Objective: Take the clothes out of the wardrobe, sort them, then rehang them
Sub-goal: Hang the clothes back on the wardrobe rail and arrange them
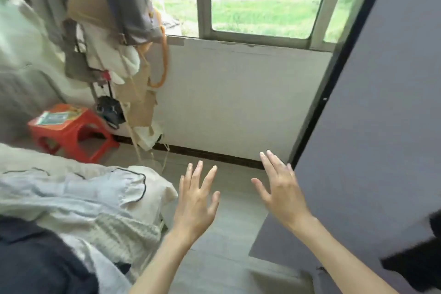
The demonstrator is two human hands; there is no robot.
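Note:
My left hand [196, 200] and my right hand [280, 188] are both held out over the floor with fingers spread, holding nothing. A grey wardrobe door [372, 126] stands at the right; my right hand's fingertips are close to its edge. A pile of clothes [78, 203] lies on the bed at the lower left: pale blue and white garments with dark piping, a knitted white piece, and a dark navy garment [35, 258]. Something black [417, 262] shows at the wardrobe's lower right.
A red plastic stool [71, 131] stands on the floor by the bed. Bags and cloth items hang on a stand [119, 31] at the upper left. A white wall [233, 98] under a window lies ahead. Grey floor [214, 270] runs between bed and wardrobe.

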